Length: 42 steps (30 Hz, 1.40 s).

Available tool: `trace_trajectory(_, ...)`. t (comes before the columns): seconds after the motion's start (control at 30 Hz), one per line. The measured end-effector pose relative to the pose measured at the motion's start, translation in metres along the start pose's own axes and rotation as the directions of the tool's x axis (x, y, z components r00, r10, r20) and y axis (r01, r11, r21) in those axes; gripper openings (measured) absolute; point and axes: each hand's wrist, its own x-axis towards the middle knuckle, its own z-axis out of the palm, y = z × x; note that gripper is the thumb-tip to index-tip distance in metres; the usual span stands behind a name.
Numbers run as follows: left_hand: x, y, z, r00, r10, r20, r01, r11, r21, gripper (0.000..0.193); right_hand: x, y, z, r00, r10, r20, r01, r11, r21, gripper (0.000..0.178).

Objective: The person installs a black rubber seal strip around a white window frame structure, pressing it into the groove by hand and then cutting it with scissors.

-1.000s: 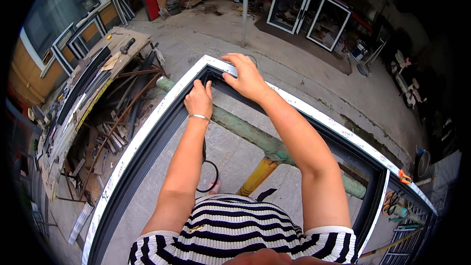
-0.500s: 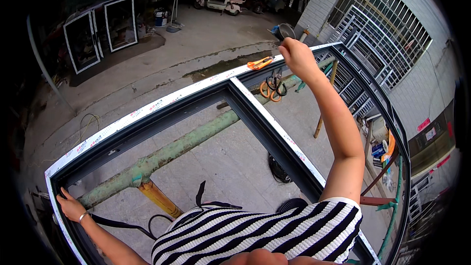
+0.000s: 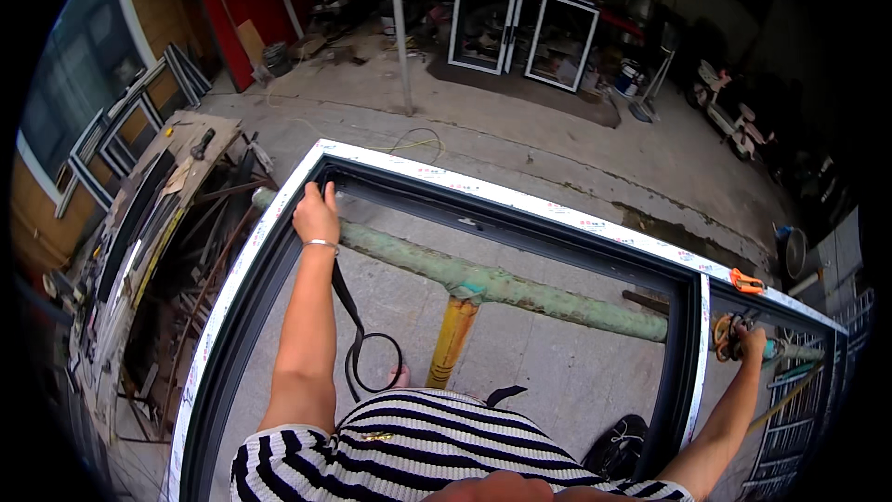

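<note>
A large dark window frame (image 3: 483, 188) with white protective film lies in front of me. My left hand (image 3: 317, 216) is at its near-left inner corner, fingers bent against the dark channel. From beneath this hand a black rubber strip (image 3: 349, 302) hangs and curls toward the floor. How the fingers grip the strip is partly hidden. My right hand (image 3: 749, 342) reaches through the narrow right section and is closed around scissors (image 3: 726, 335) with orange handles at the green pipe. An orange utility knife (image 3: 746, 282) rests on the frame's far rail, just beyond that hand.
Green pipe (image 3: 548, 297) on a yellow post (image 3: 452, 344) runs beneath the frame. A cluttered workbench (image 3: 158, 195) stands at left. Two white-edged panels (image 3: 561, 42) lean at the back, with a scooter (image 3: 729, 112) to their right.
My view has swung left, bringing the workbench into sight. My right hand has come down from above the far rail to the scissors. My left hand stays at the frame's left side.
</note>
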Motion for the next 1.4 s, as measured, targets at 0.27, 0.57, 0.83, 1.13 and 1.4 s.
trace_trajectory(0.27, -0.009, -0.017, -0.014, 0.999, -0.049, 0.010, 0.049, 0.998, 0.048, 0.035, -0.002, -0.054, -0.019, 0.991, 0.070, 0.111, -0.080, 0.993, 0.086, 0.057)
trace_trajectory(0.57, -0.007, -0.011, -0.009, 0.997, -0.073, 0.010, 0.073, 0.997, 0.033, 0.036, 0.002, -0.041, -0.006, 0.977, 0.205, -0.055, -0.199, 0.975, 0.101, 0.055)
trace_trajectory(0.83, -0.008, -0.011, -0.013, 0.997, -0.075, -0.009, 0.075, 0.997, -0.021, 0.034, 0.024, 0.025, -0.048, 0.904, 0.411, 0.120, -0.422, 0.807, 0.413, 0.048)
trace_trajectory(1.13, -0.011, -0.011, -0.017, 0.995, -0.100, -0.010, 0.099, 0.994, -0.048, 0.031, -0.158, -0.202, -0.224, 0.930, -0.104, -0.352, 0.365, 0.160, 0.917, 0.042)
trace_trajectory(1.4, -0.015, -0.023, -0.018, 0.999, -0.038, -0.027, 0.037, 0.998, -0.051, 0.031, -0.398, -0.482, -0.180, 0.044, -0.939, 0.342, -0.117, 0.335, 0.935, 0.061)
